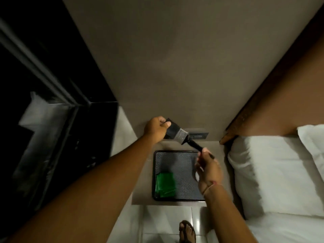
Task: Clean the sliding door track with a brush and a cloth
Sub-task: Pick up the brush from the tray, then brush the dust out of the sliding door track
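A paint brush [180, 135] with black bristles, a silver ferrule and a black handle is held in the air above a bedside table. My left hand [155, 128] pinches the bristle end. My right hand [207, 170] grips the end of the handle. A folded green cloth [165, 185] lies in the near left corner of a dark tray [185, 160] on the table, below both hands. The dark sliding door [52, 120] with its frame stands at the left.
A beige wall with a wall socket [199, 135] rises behind the table. A bed with white pillows [273, 174] fills the right side. White floor tiles and my sandalled foot [187, 232] show at the bottom.
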